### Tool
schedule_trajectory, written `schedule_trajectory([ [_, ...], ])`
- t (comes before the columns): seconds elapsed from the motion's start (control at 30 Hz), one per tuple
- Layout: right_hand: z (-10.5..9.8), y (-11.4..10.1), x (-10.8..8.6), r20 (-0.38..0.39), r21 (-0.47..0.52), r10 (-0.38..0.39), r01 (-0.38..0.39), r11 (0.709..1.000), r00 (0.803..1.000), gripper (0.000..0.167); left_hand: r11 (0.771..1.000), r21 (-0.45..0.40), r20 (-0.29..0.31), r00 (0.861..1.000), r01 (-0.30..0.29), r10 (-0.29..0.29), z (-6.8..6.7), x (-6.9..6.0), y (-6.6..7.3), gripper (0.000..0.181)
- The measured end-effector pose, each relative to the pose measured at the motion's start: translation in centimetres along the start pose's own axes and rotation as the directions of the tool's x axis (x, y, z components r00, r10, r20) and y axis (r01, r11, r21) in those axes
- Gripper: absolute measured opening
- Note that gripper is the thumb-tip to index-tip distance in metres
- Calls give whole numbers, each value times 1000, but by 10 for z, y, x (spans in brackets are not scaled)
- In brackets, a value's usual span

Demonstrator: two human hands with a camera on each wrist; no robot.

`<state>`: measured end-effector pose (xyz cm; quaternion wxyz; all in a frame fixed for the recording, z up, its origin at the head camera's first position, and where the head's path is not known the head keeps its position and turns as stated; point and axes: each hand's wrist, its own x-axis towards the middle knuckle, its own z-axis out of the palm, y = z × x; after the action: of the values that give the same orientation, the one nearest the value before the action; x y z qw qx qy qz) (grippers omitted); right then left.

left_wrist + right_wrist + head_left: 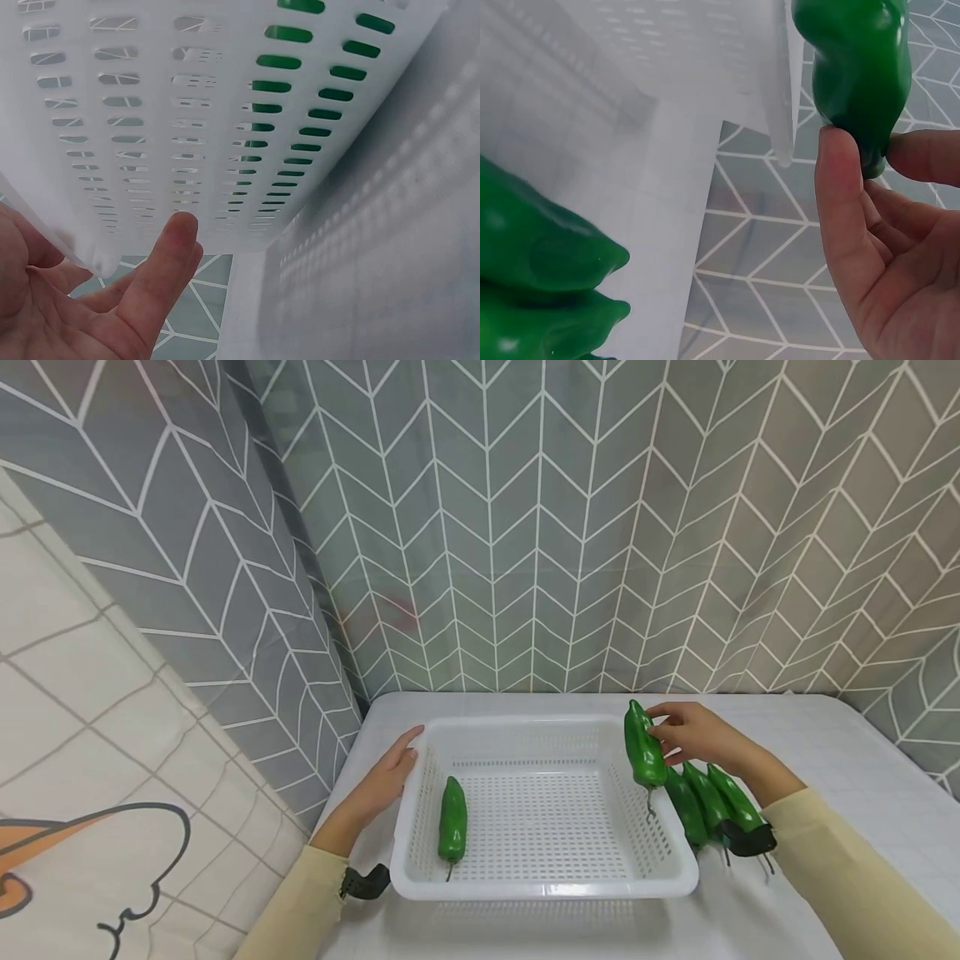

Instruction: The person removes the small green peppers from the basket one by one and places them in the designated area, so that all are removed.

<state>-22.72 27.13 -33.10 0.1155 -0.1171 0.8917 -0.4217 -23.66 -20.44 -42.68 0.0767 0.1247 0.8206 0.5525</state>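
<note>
A white perforated basket [543,891] stands on the white table, with one green pepper [452,820] lying inside at its left. My right hand [693,732] pinches another green pepper [643,747] over the basket's right rim; the right wrist view shows thumb and fingers on the narrow end of this pepper [862,67]. At the basket's upper left corner is my left hand [386,777], touching the rim. In the left wrist view, fingers of the left hand [112,307] lie along the outer wall of the basket [157,161]. Several green peppers [705,797] lie right of the basket.
The white table [847,752] extends to the right and in front of the basket. Behind it hangs a grey curtain [517,527] with a chevron pattern. A tile-patterned cloth [90,693] is at the left.
</note>
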Motion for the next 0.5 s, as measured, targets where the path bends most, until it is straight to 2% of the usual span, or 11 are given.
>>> schedule_trajectory([
  [0.5,-9,12,-7,-29,-55,31,-32,998,999,51,1000,-9,10,1000,1,-1,-1,1,-3,52],
])
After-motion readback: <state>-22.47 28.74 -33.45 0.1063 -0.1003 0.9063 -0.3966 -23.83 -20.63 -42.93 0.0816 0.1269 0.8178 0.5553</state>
